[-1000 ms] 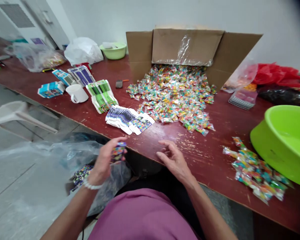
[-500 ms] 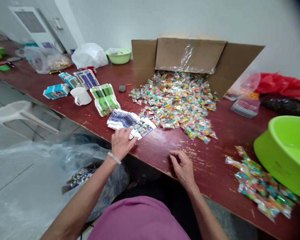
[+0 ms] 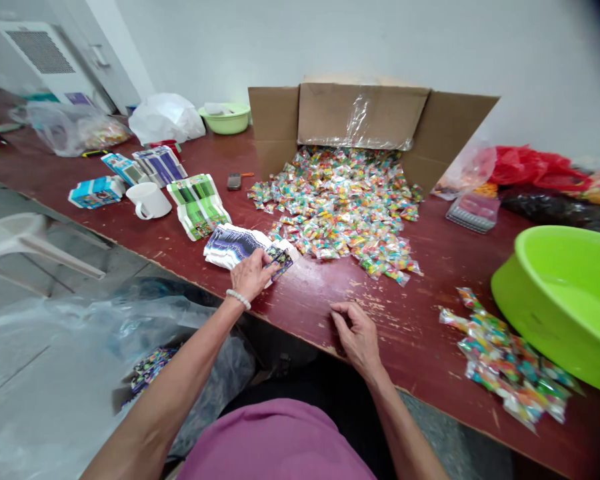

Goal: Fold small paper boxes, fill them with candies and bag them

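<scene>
My left hand [image 3: 251,274], with a beaded bracelet at the wrist, lies over the near side of a fanned stack of purple-and-white flat cartons [image 3: 235,243]. Its fingers close on the printed right end of a carton; how many it grips is hidden. By the table's front edge, my right hand [image 3: 359,335] rests with fingers curled and thumb close to the forefinger, nothing visible in it. Just behind the purple stack lies a stack of green flat cartons [image 3: 200,205]. Beyond my hands, small wrapped candies [image 3: 335,207] spill from a cardboard box [image 3: 363,117].
A white mug [image 3: 149,201] and blue cartons [image 3: 97,192] stand at left. To the right are a large green basin [image 3: 555,300] and a smaller candy pile [image 3: 505,363]. A plastic bag [image 3: 190,400] with printed packets sits below the table edge, near a white stool [image 3: 25,243].
My left hand has moved right along the purple stack, onto its printed end. The view has shifted slightly to the right. My right hand keeps its curled pose.
</scene>
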{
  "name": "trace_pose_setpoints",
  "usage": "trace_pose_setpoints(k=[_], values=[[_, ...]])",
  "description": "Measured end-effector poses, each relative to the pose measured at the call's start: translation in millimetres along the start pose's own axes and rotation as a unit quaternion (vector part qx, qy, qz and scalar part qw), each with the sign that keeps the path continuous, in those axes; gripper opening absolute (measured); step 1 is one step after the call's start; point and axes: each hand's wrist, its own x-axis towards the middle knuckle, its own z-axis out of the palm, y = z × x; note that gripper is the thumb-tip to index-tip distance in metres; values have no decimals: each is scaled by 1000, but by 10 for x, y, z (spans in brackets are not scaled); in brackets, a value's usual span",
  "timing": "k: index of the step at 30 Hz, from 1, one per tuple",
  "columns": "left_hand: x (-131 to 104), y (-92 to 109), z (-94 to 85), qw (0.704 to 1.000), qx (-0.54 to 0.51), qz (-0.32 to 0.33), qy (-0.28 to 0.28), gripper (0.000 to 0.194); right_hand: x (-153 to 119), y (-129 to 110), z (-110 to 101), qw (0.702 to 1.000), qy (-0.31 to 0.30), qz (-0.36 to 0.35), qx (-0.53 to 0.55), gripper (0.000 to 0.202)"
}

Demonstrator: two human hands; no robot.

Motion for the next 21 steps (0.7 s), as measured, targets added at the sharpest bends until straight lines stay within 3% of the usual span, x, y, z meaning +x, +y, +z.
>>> trace_pose_setpoints(k=[3, 5, 7, 9, 12, 14, 16, 21], values=[[-290, 53, -34, 995, -97, 4, -30, 30, -8, -135, 21, 985, -10, 122, 124, 32], [-573, 114, -42, 962, -257, -4, -88, 33, -25, -284, 59, 950, -28, 194, 243, 48], [-860, 191, -52, 878, -435, -38, -196, 37, -44, -444, 100, 917, -48, 220, 331, 50], [-1082, 268, -69, 781, -534, -81, -313, 36, -61, -579, 123, 902, -62, 217, 368, 40], [-1241, 346, -82, 636, -603, -110, -468, 44, -82, -716, 103, 908, -107, 190, 357, 28], [-1263, 366, -68, 576, -617, -108, -526, 44, -93, -780, 66, 910, -151, 168, 349, 25], [-1269, 371, -38, 577, -617, -92, -527, 39, -103, -837, 30, 902, -178, 165, 356, 29], [-1302, 368, 19, 636, -623, -57, -451, 44, -132, -952, -5, 891, -182, 165, 383, 56]])
